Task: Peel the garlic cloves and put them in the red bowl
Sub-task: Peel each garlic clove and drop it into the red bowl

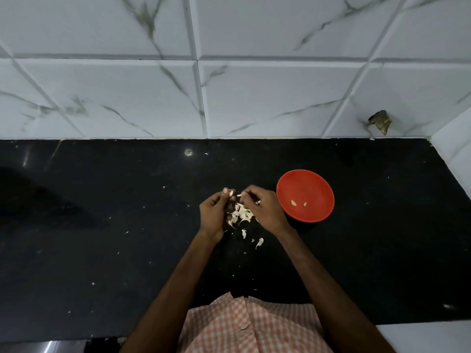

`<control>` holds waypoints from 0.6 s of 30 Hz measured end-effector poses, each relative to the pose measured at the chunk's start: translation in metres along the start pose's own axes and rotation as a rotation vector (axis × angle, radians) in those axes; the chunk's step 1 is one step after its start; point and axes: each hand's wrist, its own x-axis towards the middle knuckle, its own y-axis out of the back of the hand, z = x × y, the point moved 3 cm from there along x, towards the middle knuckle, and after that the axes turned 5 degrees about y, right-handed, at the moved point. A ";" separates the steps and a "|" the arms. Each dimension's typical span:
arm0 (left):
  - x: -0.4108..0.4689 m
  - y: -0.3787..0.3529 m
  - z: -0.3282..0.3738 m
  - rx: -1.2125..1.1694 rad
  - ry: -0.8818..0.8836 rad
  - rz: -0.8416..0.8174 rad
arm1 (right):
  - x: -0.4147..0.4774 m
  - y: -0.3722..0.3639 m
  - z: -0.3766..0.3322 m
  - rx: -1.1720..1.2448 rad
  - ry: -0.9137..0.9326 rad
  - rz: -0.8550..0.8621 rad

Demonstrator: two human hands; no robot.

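Note:
On the black counter stands the red bowl point(314, 183) with two peeled garlic cloves point(294, 203) in its bottom. Just left of it my left hand point(213, 215) pinches a garlic clove point(231, 192) at its fingertips. My right hand point(265, 207) faces it, its fingers curled and pinching a bit of papery skin by that clove. Below and between the hands lies a pile of white garlic skins and cloves point(240, 214); which pieces are unpeeled cloves I cannot make out.
Loose skin flakes point(259, 242) are scattered on the black counter point(102, 250) toward me. A white marbled tile wall point(229, 72) closes the back and the right corner. A checked shirt shows at the bottom edge.

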 end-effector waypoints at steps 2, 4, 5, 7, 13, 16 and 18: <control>-0.005 -0.004 0.000 -0.020 0.044 -0.061 | -0.005 -0.001 0.006 0.054 -0.054 0.019; -0.008 -0.004 -0.004 -0.015 0.072 -0.087 | -0.008 -0.001 0.012 0.114 -0.101 0.041; -0.007 -0.003 -0.005 -0.021 0.081 -0.085 | -0.009 0.000 0.014 0.138 -0.122 0.050; -0.004 0.001 -0.006 -0.036 0.079 -0.083 | -0.010 0.002 0.017 0.165 -0.141 0.065; -0.005 0.000 -0.003 0.013 0.061 -0.094 | -0.012 0.005 0.022 0.217 -0.133 0.080; -0.006 -0.001 -0.001 0.009 0.046 -0.110 | -0.013 0.004 0.023 0.229 -0.125 0.076; -0.007 -0.003 0.000 0.020 0.033 -0.116 | -0.013 0.005 0.024 0.220 -0.102 0.081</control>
